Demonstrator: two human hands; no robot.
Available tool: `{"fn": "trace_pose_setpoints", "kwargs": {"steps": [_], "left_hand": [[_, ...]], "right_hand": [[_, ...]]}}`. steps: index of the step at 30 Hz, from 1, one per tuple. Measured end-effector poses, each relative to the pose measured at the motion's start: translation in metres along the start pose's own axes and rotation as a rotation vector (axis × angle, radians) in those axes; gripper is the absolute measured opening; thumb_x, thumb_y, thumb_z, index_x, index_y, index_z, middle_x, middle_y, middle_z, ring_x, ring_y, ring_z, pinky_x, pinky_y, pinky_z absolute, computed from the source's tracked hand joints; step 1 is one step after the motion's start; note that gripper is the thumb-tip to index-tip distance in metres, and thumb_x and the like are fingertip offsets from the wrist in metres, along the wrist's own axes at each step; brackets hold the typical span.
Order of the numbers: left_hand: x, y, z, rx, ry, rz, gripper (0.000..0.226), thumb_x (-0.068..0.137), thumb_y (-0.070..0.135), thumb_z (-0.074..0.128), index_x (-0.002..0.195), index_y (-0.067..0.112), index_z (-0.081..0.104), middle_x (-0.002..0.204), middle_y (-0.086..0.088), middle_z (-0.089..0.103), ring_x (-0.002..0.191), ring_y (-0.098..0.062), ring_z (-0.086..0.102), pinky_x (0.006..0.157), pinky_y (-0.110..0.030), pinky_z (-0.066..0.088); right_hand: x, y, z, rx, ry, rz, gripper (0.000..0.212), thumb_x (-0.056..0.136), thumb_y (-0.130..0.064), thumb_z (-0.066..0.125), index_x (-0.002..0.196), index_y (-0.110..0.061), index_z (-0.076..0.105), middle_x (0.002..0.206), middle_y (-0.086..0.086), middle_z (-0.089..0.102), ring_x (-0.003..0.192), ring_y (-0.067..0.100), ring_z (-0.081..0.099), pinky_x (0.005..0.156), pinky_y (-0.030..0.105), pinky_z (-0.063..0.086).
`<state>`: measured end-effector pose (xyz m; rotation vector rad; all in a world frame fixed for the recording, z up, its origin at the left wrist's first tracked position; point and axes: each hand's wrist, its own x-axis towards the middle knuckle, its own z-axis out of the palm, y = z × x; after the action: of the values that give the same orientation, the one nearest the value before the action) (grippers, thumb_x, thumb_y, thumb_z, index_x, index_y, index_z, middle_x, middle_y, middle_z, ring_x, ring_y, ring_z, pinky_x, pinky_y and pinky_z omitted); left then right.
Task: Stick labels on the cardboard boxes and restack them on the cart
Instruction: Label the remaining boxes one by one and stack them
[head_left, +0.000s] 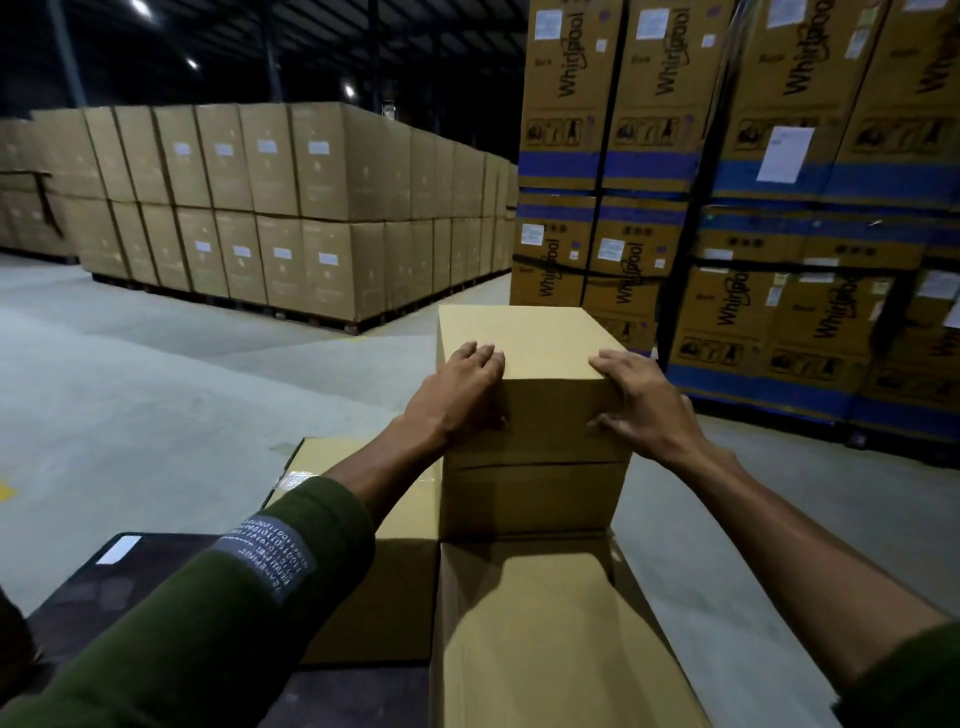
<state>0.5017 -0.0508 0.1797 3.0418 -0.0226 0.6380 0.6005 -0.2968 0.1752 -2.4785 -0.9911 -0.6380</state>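
Observation:
A plain cardboard box (540, 343) tops a stack of two on the cart. My left hand (462, 389) grips its near left corner, fingers over the top, thumb on the front face. My right hand (644, 400) grips the near right corner the same way. Under it sits a second box (535, 499). A larger box (535, 639) lies nearest me, and a lower box (400, 571) to the left carries a small label (295, 479) near its far corner. The dark cart deck (93, 587) shows at lower left with a white label (118, 550) on it.
Tall stacks of Whirlpool cartons (769, 208) stand close behind and to the right of the cart. A long block of palletised brown cartons (291, 208) fills the left background. Grey concrete floor (156, 374) lies between them and the cart.

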Motion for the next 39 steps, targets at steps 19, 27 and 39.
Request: {"fn": "trace_pose_setpoints", "kwargs": {"steps": [19, 27, 39], "left_hand": [[0.014, -0.004, -0.001, 0.013, -0.034, 0.015, 0.095, 0.081, 0.048, 0.074, 0.154, 0.013, 0.024, 0.161, -0.011, 0.023, 0.148, -0.030, 0.015, 0.116, -0.051, 0.029], [0.017, -0.001, -0.001, 0.018, -0.041, 0.030, 0.097, 0.080, 0.051, 0.073, 0.154, 0.012, 0.023, 0.161, -0.011, 0.023, 0.148, -0.030, 0.016, 0.117, -0.048, 0.027], [0.008, 0.008, -0.011, 0.173, -0.036, -0.014, 0.097, 0.087, 0.064, 0.054, 0.156, 0.013, 0.008, 0.164, -0.008, 0.001, 0.150, -0.030, -0.009, 0.115, -0.066, 0.013]], "right_hand": [[0.014, 0.011, 0.003, -0.036, -0.063, -0.013, 0.089, 0.075, -0.034, 0.082, 0.150, -0.023, 0.034, 0.155, 0.004, 0.034, 0.143, 0.023, 0.025, 0.104, 0.060, 0.040], [0.012, 0.015, 0.000, -0.056, -0.075, 0.003, 0.089, 0.077, -0.034, 0.080, 0.151, -0.025, 0.032, 0.156, 0.001, 0.031, 0.144, 0.022, 0.022, 0.102, 0.059, 0.039], [0.012, 0.015, 0.000, -0.007, -0.119, -0.039, 0.097, 0.078, -0.052, 0.074, 0.154, -0.023, 0.019, 0.161, 0.006, 0.018, 0.149, 0.026, 0.011, 0.116, 0.057, 0.025]]}}
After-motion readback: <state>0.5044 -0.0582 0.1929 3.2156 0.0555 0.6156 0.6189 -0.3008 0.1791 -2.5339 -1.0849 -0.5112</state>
